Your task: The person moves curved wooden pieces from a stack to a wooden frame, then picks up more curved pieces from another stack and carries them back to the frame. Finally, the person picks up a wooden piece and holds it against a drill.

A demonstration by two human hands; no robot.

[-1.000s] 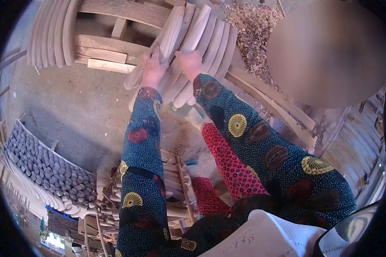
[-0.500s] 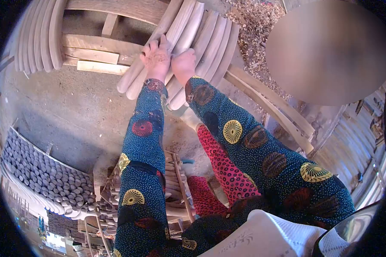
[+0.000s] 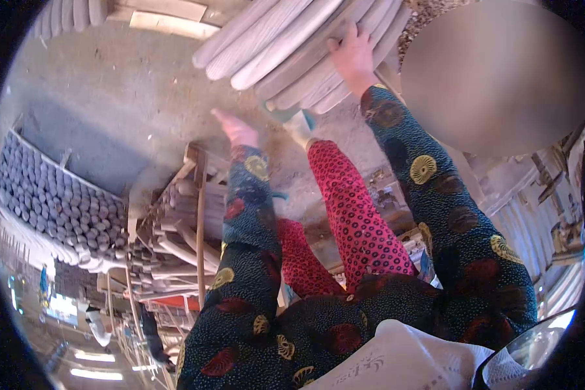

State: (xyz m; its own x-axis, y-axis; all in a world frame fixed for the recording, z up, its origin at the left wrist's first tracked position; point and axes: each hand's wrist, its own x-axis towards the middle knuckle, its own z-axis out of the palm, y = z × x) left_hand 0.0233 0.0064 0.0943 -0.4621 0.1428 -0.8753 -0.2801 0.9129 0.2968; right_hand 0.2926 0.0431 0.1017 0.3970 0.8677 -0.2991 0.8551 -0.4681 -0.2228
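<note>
Several long, curved wooden pieces (image 3: 292,42) with rounded ends lie side by side at the top of the head view. On the pieces toward the right side rests my right hand (image 3: 355,62), its fingers spread over the wood and not wrapped round it. My left hand (image 3: 239,132) is off the wood, lower and to the left above the floor. It holds nothing, and its fingers are stretched out, somewhat blurred.
Another group of curved pieces (image 3: 68,18) and pale boards (image 3: 172,24) are at upper left. A large stack of rounded wood ends (image 3: 58,195) stands left, with a wooden rack (image 3: 200,221) nearer me. Wood shavings (image 3: 429,12) lie at upper right, beside a blurred round patch.
My left hand has come off the wooden pieces and moved down toward me. My right hand has shifted right along them, its fingers now spread. The view has tilted.
</note>
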